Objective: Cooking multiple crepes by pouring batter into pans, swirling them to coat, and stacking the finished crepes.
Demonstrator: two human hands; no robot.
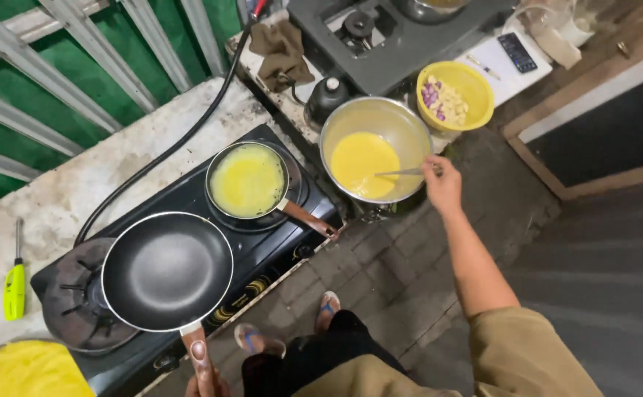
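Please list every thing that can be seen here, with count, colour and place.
Empty frying pan: one, black, on the near burner.
Small pan of egg: one, yellow contents, on the far burner.
Gas stove: one, black, on the counter.
Metal bowl of beaten egg: one, silver, right of stove.
Utensil: one, metal, in that bowl.
Yellow bowl: one, holding chopped pieces, behind.
Lighter: one, yellow-green, far left.
Left hand: on the frying pan's handle.
Right hand: holding the utensil.
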